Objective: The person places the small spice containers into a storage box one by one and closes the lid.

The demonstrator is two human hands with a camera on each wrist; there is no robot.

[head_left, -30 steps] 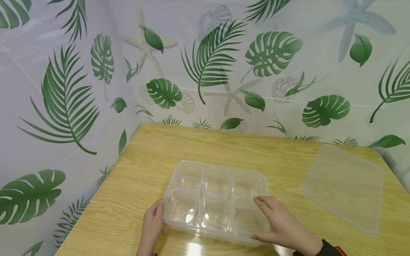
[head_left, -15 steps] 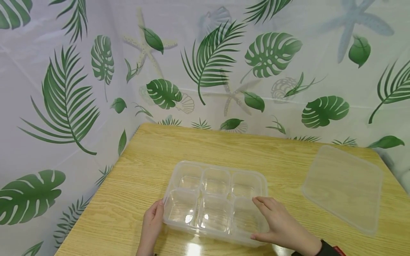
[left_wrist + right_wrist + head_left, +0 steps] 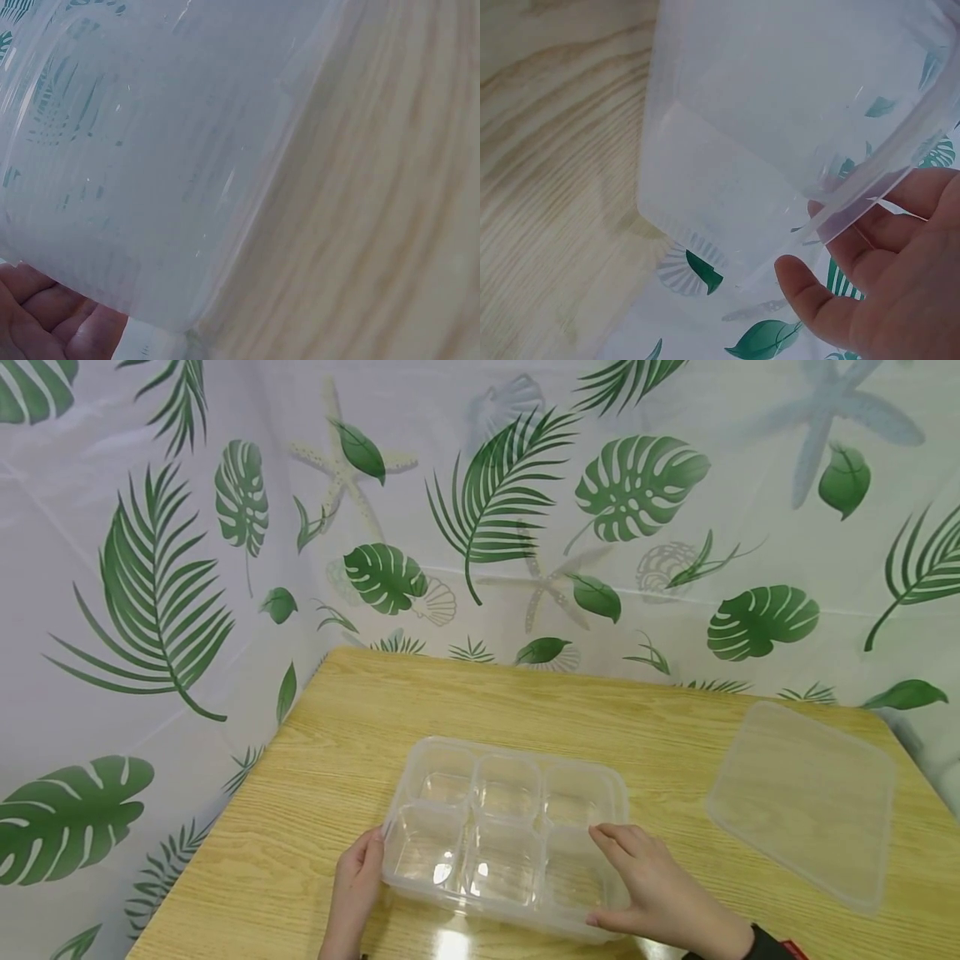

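Note:
A clear plastic compartment box (image 3: 504, 906), divided into several sections in two rows, stands on the wooden table. Nothing lies in its sections. My left hand (image 3: 358, 870) holds its left side, thumb up along the rim. In the left wrist view, curled fingers (image 3: 64, 319) show beside the translucent box wall (image 3: 165, 187). At the right front corner my right hand (image 3: 663, 893) holds the box, fingers over the rim and thumb at the front edge. The right wrist view shows those fingers (image 3: 881, 232) partly behind the rim (image 3: 877, 184), the thumb spread below them.
A flat translucent lid (image 3: 810, 802) lies on the table (image 3: 330, 727) to the right of the box. A white cloth printed with green leaves (image 3: 495, 502) hangs behind the table and along its left side. Dark cuff with red at the right wrist.
Both hands and the box stay almost in place. The right hand's fingertips have slipped very slightly down and left along the box.

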